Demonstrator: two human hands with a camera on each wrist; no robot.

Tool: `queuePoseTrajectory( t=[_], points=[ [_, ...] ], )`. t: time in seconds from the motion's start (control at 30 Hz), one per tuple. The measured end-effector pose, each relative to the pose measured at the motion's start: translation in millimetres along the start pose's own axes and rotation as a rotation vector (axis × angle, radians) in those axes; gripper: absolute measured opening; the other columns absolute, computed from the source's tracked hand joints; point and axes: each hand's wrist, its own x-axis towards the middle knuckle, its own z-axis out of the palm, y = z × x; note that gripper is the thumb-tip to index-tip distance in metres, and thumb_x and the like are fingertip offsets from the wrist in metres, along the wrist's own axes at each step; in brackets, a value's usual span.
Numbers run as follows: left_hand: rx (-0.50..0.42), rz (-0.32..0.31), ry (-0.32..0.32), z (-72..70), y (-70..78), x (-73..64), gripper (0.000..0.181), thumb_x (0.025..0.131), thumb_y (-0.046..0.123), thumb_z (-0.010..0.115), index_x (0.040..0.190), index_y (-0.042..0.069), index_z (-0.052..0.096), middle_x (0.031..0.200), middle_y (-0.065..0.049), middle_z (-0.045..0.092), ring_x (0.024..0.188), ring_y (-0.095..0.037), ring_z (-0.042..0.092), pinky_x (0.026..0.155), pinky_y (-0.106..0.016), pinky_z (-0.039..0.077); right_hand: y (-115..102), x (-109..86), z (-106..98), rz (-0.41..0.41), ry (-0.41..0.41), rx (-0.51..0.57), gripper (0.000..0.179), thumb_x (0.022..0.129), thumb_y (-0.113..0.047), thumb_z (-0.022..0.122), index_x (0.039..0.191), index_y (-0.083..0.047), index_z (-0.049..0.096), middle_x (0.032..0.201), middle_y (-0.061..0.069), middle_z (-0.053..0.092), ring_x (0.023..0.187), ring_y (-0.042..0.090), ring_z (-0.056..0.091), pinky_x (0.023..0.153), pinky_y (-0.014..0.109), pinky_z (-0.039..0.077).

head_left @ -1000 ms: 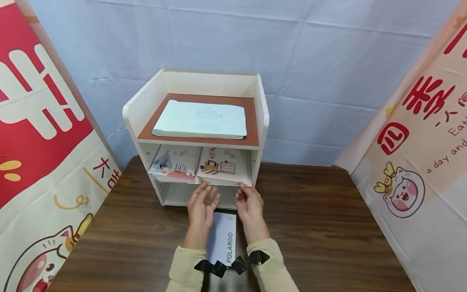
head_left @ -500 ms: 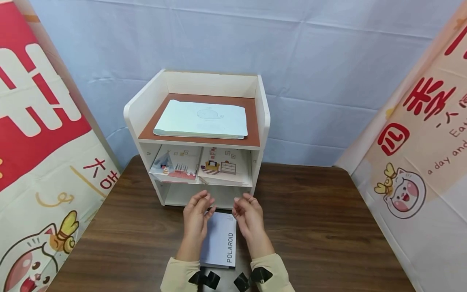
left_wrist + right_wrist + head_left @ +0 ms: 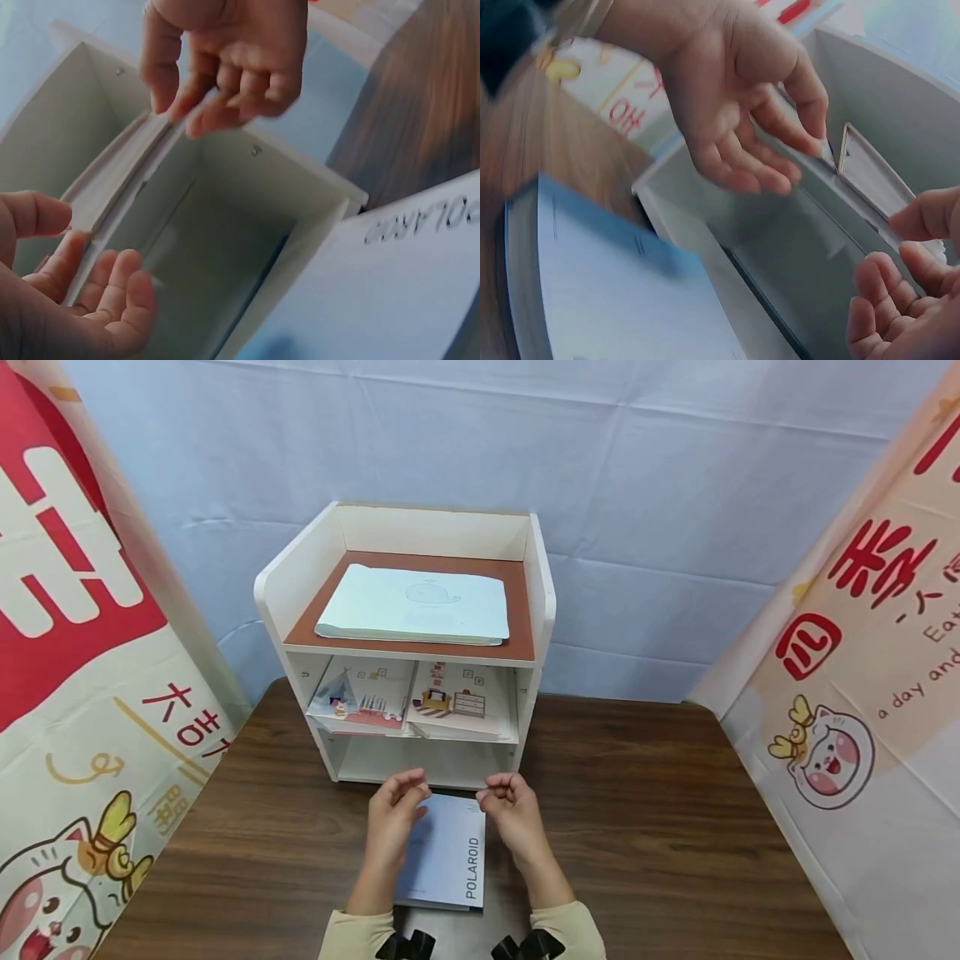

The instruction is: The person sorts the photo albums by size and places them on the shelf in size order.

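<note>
In the head view my left hand (image 3: 392, 818) and right hand (image 3: 517, 814) hover on either side of a pale book marked POLAROID (image 3: 446, 852), fingers loosely bent and holding nothing. This book lies flat on the table before a white shelf unit (image 3: 542, 610). Two illustrated notebooks, a left one (image 3: 365, 693) and a right one (image 3: 461, 700), rest side by side on the middle shelf. In the left wrist view my left hand (image 3: 82, 300) appears near the shelf's front edge. My right hand (image 3: 915, 300) overlaps that edge in the right wrist view.
A pad with a whale drawing (image 3: 412, 604) lies on the unit's brown top (image 3: 517, 602). The bottom compartment (image 3: 420, 762) is low at the front. Printed banners hang left (image 3: 97, 693) and right (image 3: 862, 693), with a pale blue cloth (image 3: 637, 527) behind the dark wooden table (image 3: 637, 827).
Both hands have left the front edge of the right notebook and drawn back toward me, spreading slightly apart. The notebooks remain on the middle shelf. More of the POLAROID book shows.
</note>
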Motion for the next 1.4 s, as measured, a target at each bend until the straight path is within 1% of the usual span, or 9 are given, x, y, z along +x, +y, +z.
queuePoseTrajectory(
  t=[0.27,0.4,0.57,0.7,0.77,0.97,1.13,1.27,1.4],
  points=[
    [0.175,0.128,0.015,-13.8,-8.7,1.8,0.022,0.085,-0.003,0.061,0.105,-0.009,0.060,0.103,-0.024,0.058,0.083,-0.016,0.056,0.068,-0.021,0.046,0,-3.3,-14,-0.176,0.006,-0.383,0.017,0.079,0.002,0.065,0.095,0.000,0.059,0.081,0.007,0.061,0.072,0.018,0.057,0.062,0.024,0.047],
    [0.332,0.169,0.014,-21.8,-9.7,1.8,0.022,0.084,-0.001,0.063,0.105,-0.006,0.062,0.101,-0.020,0.060,0.084,-0.020,0.057,0.069,-0.022,0.046,1,-6.1,-21,-0.252,-0.017,-0.525,0.018,0.079,0.003,0.067,0.096,0.001,0.060,0.082,0.008,0.061,0.072,0.017,0.057,0.063,0.024,0.049],
    [0.580,0.258,0.007,-29.3,-8.3,-1.7,0.021,0.082,0.003,0.068,0.102,0.000,0.065,0.095,-0.011,0.063,0.082,-0.020,0.060,0.071,-0.030,0.048,-2,-11.5,-28,-0.317,-0.126,-0.774,0.024,0.080,-0.002,0.070,0.101,-0.002,0.060,0.088,0.009,0.059,0.077,0.021,0.057,0.068,0.032,0.048],
    [0.804,0.354,-0.037,-36.1,-8.1,-5.8,0.024,0.080,0.007,0.071,0.103,0.003,0.066,0.097,-0.012,0.062,0.089,-0.027,0.060,0.075,-0.043,0.047,-6,-17.0,-33,-0.285,-0.244,-0.930,0.035,0.081,-0.010,0.070,0.113,-0.001,0.059,0.103,0.013,0.060,0.093,0.030,0.058,0.079,0.044,0.047],
    [0.920,0.369,-0.080,-39.4,-6.5,-8.8,0.029,0.079,0.011,0.073,0.106,0.003,0.065,0.101,-0.016,0.060,0.093,-0.033,0.058,0.077,-0.048,0.046,-8,-20.1,-34,-0.241,-0.291,-0.976,0.042,0.082,-0.014,0.070,0.119,-0.001,0.057,0.110,0.017,0.059,0.099,0.034,0.057,0.082,0.048,0.045],
    [1.188,0.254,-0.242,-45.0,-0.7,-17.5,0.049,0.075,0.026,0.076,0.114,0.000,0.061,0.106,-0.023,0.054,0.094,-0.042,0.055,0.075,-0.055,0.045,-12,-27.5,-36,-0.150,-0.339,-1.029,0.051,0.078,-0.015,0.072,0.123,0.001,0.054,0.113,0.025,0.055,0.101,0.042,0.054,0.082,0.054,0.043],
    [1.230,0.212,-0.274,-46.0,-0.3,-21.3,0.052,0.075,0.029,0.076,0.115,0.000,0.061,0.106,-0.022,0.054,0.094,-0.042,0.055,0.076,-0.054,0.045,-8,-30.1,-36,-0.134,-0.340,-1.032,0.051,0.078,-0.015,0.072,0.123,0.001,0.054,0.114,0.025,0.054,0.102,0.043,0.053,0.082,0.055,0.043],
    [1.220,0.263,-0.241,-47.1,-2.8,-28.5,0.051,0.074,0.027,0.077,0.114,-0.001,0.061,0.105,-0.021,0.055,0.094,-0.041,0.055,0.076,-0.054,0.046,0,-35.3,-33,-0.130,-0.357,-1.044,0.050,0.079,-0.017,0.072,0.122,0.001,0.054,0.114,0.025,0.055,0.101,0.042,0.054,0.082,0.054,0.044],
    [1.196,0.332,-0.201,-45.9,-15.3,-34.7,0.046,0.074,0.024,0.077,0.111,0.001,0.063,0.102,-0.017,0.056,0.094,-0.037,0.056,0.076,-0.051,0.047,11,-41.4,-32,-0.126,-0.355,-1.042,0.048,0.080,-0.018,0.072,0.121,0.001,0.055,0.115,0.027,0.054,0.102,0.044,0.054,0.082,0.057,0.043]
  ],
)
